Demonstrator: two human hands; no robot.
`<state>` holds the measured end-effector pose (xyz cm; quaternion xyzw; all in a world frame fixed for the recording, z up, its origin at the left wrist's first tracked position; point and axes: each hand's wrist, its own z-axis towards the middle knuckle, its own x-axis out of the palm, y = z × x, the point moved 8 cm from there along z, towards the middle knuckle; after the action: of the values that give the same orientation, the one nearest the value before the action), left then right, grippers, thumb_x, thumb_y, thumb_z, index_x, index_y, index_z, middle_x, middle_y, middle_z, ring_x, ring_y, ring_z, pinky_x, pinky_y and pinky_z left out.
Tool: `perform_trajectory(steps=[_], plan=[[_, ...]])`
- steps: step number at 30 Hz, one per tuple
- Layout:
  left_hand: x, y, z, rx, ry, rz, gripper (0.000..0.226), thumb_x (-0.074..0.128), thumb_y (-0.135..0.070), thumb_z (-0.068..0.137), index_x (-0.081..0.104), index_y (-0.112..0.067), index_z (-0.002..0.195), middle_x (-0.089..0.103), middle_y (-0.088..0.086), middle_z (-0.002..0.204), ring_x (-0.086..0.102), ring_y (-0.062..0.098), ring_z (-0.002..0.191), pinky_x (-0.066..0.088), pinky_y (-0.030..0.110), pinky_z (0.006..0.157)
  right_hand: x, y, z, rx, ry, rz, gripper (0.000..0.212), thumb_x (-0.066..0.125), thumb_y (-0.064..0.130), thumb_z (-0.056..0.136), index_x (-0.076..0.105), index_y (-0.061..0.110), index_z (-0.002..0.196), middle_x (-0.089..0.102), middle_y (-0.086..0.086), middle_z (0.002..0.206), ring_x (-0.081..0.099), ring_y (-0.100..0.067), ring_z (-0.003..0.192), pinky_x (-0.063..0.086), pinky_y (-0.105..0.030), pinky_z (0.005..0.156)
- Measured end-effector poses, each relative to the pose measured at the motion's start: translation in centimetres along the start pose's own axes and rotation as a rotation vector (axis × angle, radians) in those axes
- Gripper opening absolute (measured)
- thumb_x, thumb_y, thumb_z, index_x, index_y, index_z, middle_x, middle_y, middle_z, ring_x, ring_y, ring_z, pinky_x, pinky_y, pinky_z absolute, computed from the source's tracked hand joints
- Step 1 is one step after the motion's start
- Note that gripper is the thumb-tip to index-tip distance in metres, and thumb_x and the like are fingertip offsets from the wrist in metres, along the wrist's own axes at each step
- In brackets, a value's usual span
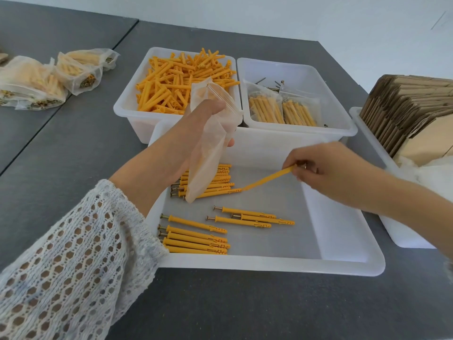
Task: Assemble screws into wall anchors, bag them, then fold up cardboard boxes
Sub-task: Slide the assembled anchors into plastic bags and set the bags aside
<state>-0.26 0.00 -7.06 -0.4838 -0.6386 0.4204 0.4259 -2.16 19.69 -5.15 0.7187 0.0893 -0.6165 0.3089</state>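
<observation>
My left hand [196,133] grips a clear zip bag [208,148] by its upper part; the bag hangs down over the near white tray [269,266]. My right hand [326,170] pinches the screw end of one orange wall anchor [267,179], whose tip points down-left toward a row of assembled anchors [220,182] under the bag. More assembled anchors with screws lie in two loose groups on the tray floor, one at the front left [196,238] and one in the middle [252,217].
Behind the tray stand a bin of loose orange anchors [181,82] and a bin [294,77] with loose screws and two filled bags [282,110]. Filled bags [49,79] lie at the far left. A tray of flat cardboard boxes [411,111] stands at the right.
</observation>
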Motion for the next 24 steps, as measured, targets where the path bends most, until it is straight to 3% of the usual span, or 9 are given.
perform_trajectory(steps=[5,9,11,14,17,19,24], plan=[[-0.1,-0.2,0.0,0.017,0.078,0.044,0.045,0.046,-0.04,0.1,0.045,-0.019,0.141,0.069,0.01,0.121,0.071,0.025,0.104,0.054,0.033,0.084,-1.5,-0.5,0.7,0.066,-0.002,0.624,0.014,0.07,0.002,0.085,0.075,0.014,0.089,0.065,-0.001,0.063,0.055,-0.009,0.052,0.046,-0.015,0.055],[-0.3,-0.4,0.2,0.029,0.084,0.059,0.048,0.046,-0.04,0.1,0.042,-0.021,0.143,0.068,0.01,0.123,0.07,0.025,0.106,0.054,0.033,0.085,-1.0,-0.6,1.2,0.133,0.013,1.12,0.016,0.069,0.016,0.075,0.074,0.006,0.087,0.054,-0.001,0.065,0.044,-0.009,0.054,0.042,-0.016,0.052],[-0.2,-0.3,0.3,0.031,0.091,0.056,0.048,0.046,-0.04,0.1,0.042,-0.022,0.143,0.068,0.01,0.123,0.07,0.025,0.105,0.054,0.033,0.083,-0.7,-0.4,1.7,0.103,-0.022,0.929,0.013,0.066,0.021,0.087,0.073,0.01,0.085,0.052,0.003,0.068,0.043,-0.008,0.055,0.043,-0.019,0.056],[-0.2,-0.2,0.5,0.036,0.091,0.054,0.046,0.046,-0.04,0.1,0.043,-0.022,0.142,0.069,0.01,0.121,0.071,0.024,0.101,0.055,0.029,0.075,0.7,1.6,2.8,-0.053,-0.057,0.271,0.017,0.053,0.025,0.097,0.06,0.017,0.084,0.057,0.009,0.075,0.05,-0.008,0.062,0.042,-0.024,0.063],[-0.3,-0.2,0.4,0.043,0.098,0.047,0.045,0.045,-0.039,0.1,0.044,-0.021,0.141,0.069,0.013,0.121,0.07,0.023,0.097,0.054,0.03,0.075,5.5,4.1,3.5,-0.196,0.194,-0.119,0.014,0.049,0.027,0.1,0.048,0.023,0.087,0.057,0.004,0.08,0.055,-0.017,0.075,0.045,-0.031,0.068],[-0.3,-0.1,0.4,0.043,0.1,0.052,0.045,0.045,-0.038,0.1,0.043,-0.021,0.142,0.068,0.014,0.122,0.07,0.024,0.1,0.053,0.031,0.079,8.3,5.2,3.6,-0.257,0.318,-0.237,0.014,0.05,0.029,0.1,0.049,0.02,0.09,0.055,0.002,0.084,0.056,-0.021,0.082,0.047,-0.037,0.073],[-0.4,-0.1,0.9,0.054,0.096,0.085,0.046,0.045,-0.039,0.1,0.043,-0.02,0.142,0.064,0.013,0.128,0.069,0.028,0.108,0.051,0.036,0.088,11.0,6.6,3.7,-0.32,0.388,-0.268,0.015,0.055,0.031,0.098,0.053,0.016,0.098,0.057,-0.006,0.098,0.057,-0.026,0.088,0.049,-0.042,0.075]])
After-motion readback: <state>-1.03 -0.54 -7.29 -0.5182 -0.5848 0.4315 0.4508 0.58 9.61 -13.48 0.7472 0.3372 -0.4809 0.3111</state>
